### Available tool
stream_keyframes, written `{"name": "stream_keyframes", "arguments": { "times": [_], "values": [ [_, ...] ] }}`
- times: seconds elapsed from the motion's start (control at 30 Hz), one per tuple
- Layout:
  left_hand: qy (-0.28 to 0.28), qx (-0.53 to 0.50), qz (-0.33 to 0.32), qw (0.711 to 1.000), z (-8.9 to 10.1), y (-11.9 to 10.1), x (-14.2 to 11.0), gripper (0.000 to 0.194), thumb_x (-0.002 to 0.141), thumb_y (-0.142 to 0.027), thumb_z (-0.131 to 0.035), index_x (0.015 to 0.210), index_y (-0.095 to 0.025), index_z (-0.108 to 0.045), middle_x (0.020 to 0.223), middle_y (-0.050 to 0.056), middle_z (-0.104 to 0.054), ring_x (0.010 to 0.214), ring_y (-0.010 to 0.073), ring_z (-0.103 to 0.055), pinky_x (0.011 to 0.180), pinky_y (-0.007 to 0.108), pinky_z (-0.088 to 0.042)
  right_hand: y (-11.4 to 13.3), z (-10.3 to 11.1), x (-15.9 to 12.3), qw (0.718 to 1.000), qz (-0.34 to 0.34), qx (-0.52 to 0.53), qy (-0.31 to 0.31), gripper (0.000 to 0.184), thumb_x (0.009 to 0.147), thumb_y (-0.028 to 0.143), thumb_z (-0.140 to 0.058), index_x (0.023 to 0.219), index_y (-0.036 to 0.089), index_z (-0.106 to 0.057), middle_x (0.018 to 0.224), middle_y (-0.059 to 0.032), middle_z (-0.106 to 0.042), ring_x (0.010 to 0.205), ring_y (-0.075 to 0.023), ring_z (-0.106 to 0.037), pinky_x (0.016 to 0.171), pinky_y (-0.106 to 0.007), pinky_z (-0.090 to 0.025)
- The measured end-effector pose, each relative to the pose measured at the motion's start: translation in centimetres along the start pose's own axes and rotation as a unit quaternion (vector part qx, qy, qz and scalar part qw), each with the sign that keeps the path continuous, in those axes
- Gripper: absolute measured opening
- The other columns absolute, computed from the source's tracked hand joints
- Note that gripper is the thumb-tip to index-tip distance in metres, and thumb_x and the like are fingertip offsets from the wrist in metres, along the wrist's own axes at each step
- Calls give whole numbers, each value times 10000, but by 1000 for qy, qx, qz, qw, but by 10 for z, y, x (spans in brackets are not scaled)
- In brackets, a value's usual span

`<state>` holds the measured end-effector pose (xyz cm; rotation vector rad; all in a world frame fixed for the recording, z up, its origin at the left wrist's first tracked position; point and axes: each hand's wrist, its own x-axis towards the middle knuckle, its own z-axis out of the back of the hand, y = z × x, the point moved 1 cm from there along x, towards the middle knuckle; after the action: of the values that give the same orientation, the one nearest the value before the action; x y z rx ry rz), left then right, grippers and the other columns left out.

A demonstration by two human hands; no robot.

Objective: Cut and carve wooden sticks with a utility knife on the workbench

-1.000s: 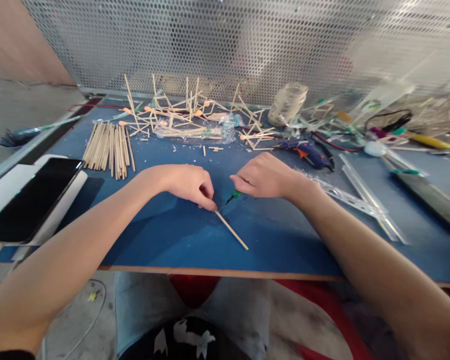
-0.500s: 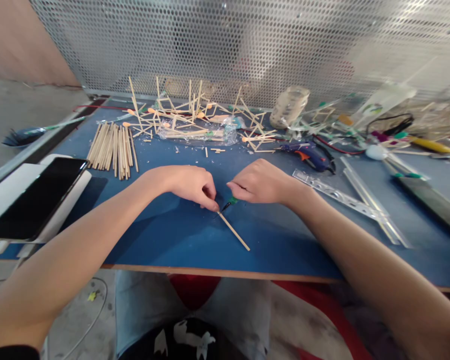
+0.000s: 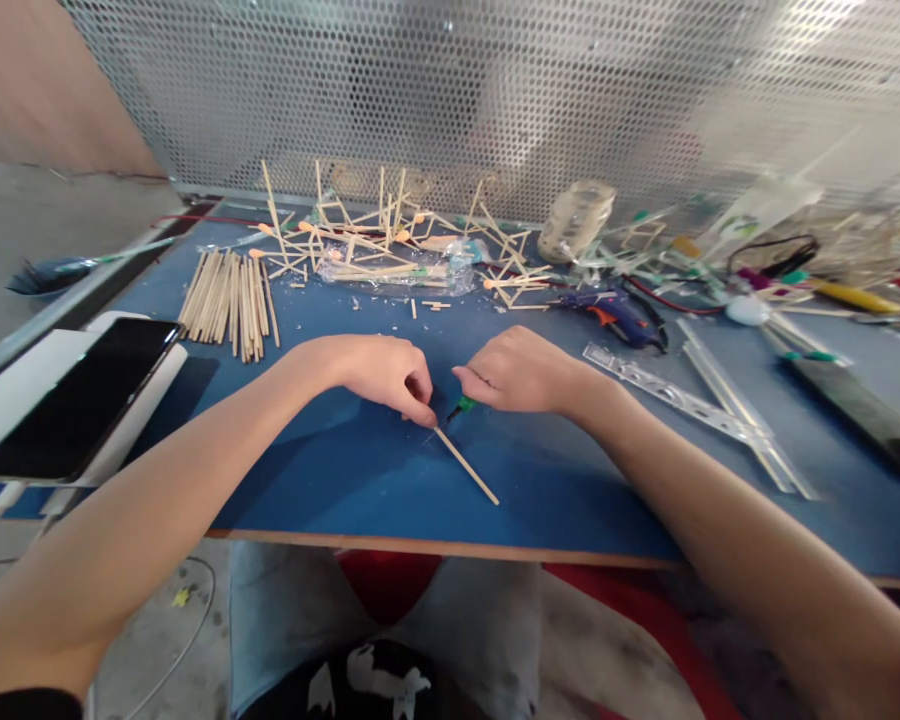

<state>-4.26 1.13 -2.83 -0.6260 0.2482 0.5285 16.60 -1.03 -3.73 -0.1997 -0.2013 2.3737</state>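
Observation:
My left hand (image 3: 390, 378) is closed in a pinch on one end of a thin wooden stick (image 3: 468, 467). The stick slants down to the right over the blue tabletop, its far end bare. My right hand (image 3: 517, 370) is wrapped around a green-handled craft knife (image 3: 463, 404), most of which the fingers cover. Its dark front end points down and left, close to the pinched end of the stick. Whether the thin tip touches the wood I cannot tell.
A bundle of sticks (image 3: 229, 305) lies left, near a phone (image 3: 79, 400). Behind are glued stick frames (image 3: 375, 235), a jar (image 3: 576, 222) and a glue gun (image 3: 619, 315). On the right lie a clear perforated strip (image 3: 667, 395) and a dark case (image 3: 855, 410).
The knife and my right hand have shifted slightly down and left. My left hand keeps its pinch on the stick, almost still. The view has tilted a little.

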Motion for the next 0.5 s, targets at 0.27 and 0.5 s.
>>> {"name": "stream_keyframes", "arguments": {
  "times": [0.27,0.5],
  "values": [
    [-1,-1,2,1000,0,0,0,355,851,-551,-612,737,-246,-752,707,-26,-718,585,99,-552,581,254,-341,0,0,0,1000,0,4,-9,629,1020,393,-256,667,176,-729,681,-94,-719,564,-146,-529,590,-335,-178],
    [-22,7,-14,1000,-1,0,1,349,852,-528,-614,710,-241,-753,677,-26,-709,562,93,-532,571,261,-327,-3,-1,0,999,8,29,-31,596,1005,383,-283,658,177,-721,658,-90,-708,549,-141,-513,587,-333,-179]
  ]
}}
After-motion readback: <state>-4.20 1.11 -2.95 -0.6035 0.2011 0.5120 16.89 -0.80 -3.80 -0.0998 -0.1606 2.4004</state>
